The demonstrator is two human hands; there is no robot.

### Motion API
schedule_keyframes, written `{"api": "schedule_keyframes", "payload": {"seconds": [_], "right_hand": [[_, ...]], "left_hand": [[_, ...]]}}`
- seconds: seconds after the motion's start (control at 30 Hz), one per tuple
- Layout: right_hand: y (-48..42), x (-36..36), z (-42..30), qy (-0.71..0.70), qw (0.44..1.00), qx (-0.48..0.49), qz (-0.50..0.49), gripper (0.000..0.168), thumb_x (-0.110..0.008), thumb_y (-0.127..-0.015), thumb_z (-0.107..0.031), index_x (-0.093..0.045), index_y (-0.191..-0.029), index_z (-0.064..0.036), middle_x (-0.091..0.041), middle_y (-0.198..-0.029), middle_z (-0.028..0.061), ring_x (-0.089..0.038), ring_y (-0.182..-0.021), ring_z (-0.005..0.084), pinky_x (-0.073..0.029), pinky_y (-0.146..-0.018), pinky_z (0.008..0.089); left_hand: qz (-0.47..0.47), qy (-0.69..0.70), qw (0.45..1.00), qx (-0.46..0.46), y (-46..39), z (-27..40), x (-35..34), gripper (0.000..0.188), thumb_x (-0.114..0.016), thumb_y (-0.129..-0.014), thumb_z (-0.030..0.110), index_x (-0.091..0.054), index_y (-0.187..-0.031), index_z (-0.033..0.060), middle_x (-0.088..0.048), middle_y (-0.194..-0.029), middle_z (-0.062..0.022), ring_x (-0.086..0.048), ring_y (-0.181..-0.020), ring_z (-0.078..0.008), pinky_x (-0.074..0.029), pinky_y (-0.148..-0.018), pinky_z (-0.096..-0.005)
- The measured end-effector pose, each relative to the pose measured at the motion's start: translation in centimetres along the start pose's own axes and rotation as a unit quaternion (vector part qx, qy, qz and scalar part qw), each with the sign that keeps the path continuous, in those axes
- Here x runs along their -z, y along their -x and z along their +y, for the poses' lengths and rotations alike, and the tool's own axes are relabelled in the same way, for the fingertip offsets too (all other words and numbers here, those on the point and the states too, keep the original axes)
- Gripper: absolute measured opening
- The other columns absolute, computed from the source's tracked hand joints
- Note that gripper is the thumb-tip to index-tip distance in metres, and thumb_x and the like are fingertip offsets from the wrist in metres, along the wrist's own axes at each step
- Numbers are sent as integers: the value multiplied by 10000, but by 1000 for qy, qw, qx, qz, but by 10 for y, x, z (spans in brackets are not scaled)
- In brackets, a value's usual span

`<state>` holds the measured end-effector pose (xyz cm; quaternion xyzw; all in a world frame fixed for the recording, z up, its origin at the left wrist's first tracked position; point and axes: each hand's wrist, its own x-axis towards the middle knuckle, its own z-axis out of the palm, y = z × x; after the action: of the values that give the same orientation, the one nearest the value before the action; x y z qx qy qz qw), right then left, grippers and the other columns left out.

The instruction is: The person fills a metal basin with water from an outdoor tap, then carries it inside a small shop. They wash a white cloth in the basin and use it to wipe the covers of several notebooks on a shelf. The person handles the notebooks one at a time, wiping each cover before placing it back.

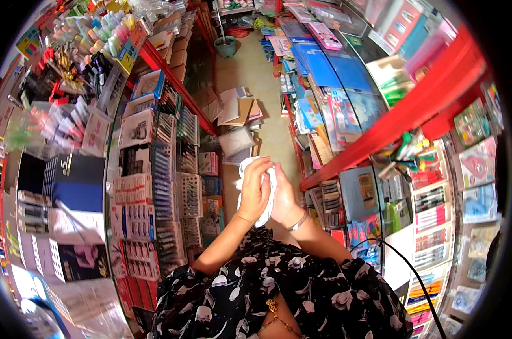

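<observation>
My left hand [256,186] and my right hand [285,190] are raised close together in front of my chest. Between them is a crumpled white cloth [264,216], pressed by both palms. Part of the cloth shows past the left hand's fingers and below the hands. A metal band [299,222] circles my right wrist. Beyond the hands, piles of notebooks and papers [239,111] lie on the aisle floor.
Shelves of boxed pens [133,188] line the left, with bundled markers [107,34] above. Blue folders [324,68] and a slanting red metal beam [391,123] are on the right. A green bucket [225,47] stands far down the aisle. A black cable [417,275] hangs at lower right.
</observation>
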<state>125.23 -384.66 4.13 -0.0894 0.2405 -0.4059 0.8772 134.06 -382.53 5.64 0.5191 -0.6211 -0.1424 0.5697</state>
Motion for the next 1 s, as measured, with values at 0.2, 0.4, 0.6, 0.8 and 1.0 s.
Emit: {"api": "schedule_keyframes", "payload": {"seconds": [0.2, 0.4, 0.6, 0.8, 1.0], "right_hand": [[-65, -46, -45, -37, 998, 52, -10, 558, -285, -969, -443, -433, -1270, 3, -529, -1233, 135, -501, -1146, 260, -367, -1000, 366], [-110, -48, -84, 206, 962, 180, 26, 461, -379, -965, -315, -432, -1250, 44, -532, -1189, 163, -526, -1090, 287, -415, -936, 372], [-147, -24, -36, 673, 696, 206, -140, 385, -604, -858, -129, -491, -1205, -9, -497, -1175, 156, -467, -1124, 267, -389, -938, 347], [-170, -28, -41, 669, 685, 228, -176, 305, -585, -801, -59, -596, -1105, -34, -606, -1056, 160, -565, -1023, 299, -458, -865, 348], [-184, -35, -62, 664, 707, 141, -198, 251, -603, -792, -69, -610, -1037, -15, -653, -884, 142, -642, -781, 297, -500, -687, 353]], "left_hand": [[-46, -93, 995, -4, -61, -79, 17, 323, -461, -864, -37, -470, -1185, -6, -449, -1281, -191, -462, -1164, -321, -355, -1005, -367], [162, 430, 769, 444, -50, -171, 23, 358, -388, -978, 267, -374, -1239, 22, -511, -1196, -176, -548, -1073, -306, -501, -853, -442], [141, 568, 684, 435, -95, -126, 25, 364, -411, -964, 151, -357, -1309, 48, -521, -1183, -120, -535, -1070, -223, -475, -927, -353], [139, 540, 716, 421, -88, -122, 47, 398, -461, -916, 32, -381, -1306, 35, -532, -1182, -100, -557, -1051, -191, -496, -884, -325], [38, 93, 925, 366, -79, -129, 42, 309, -438, -955, 159, -464, -1233, 27, -583, -1010, -32, -553, -873, -76, -485, -700, -233]]}}
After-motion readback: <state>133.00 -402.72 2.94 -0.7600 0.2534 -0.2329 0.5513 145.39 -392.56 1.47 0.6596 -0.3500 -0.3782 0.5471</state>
